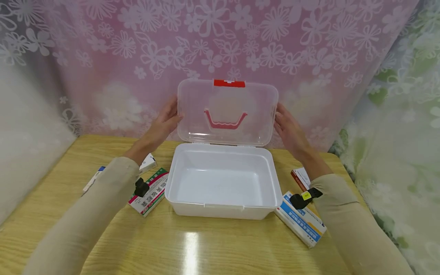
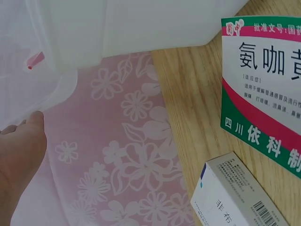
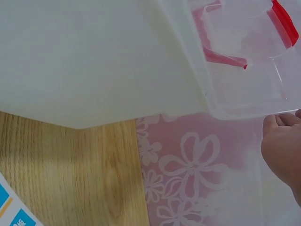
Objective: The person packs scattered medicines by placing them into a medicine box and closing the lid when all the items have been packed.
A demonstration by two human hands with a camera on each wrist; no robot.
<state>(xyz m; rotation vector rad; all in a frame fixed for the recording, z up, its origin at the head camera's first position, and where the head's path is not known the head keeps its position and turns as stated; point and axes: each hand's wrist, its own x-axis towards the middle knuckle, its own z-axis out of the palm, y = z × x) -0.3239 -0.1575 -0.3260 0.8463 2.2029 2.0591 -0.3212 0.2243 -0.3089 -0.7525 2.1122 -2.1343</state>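
Note:
A white plastic storage box [image 1: 223, 212] stands on the table with its clear lid [image 1: 196, 95] raised upright at the back. The lid carries a red latch [image 1: 237, 83] and a pink-red handle [image 1: 225, 125]. At the lid's left edge is my left hand [image 1: 165, 122], thumb toward the front and fingers fairly straight against the side. My right hand [image 1: 290, 131] touches the opposite edge with extended fingers. The fingertips of both hands are partly hidden at the lid's rim. Inside, the box shows a bare white floor.
Left of the box lie a green-and-red medicine box [image 1: 149, 194], a white medicine box [image 2: 225, 197] and another partly under my sleeve. To the right are a blue-and-white medicine box [image 1: 299, 219] and a red-edged one [image 1: 302, 177]. A pink floral curtain [image 1: 223, 42] hangs behind the wooden table [image 1: 154, 244].

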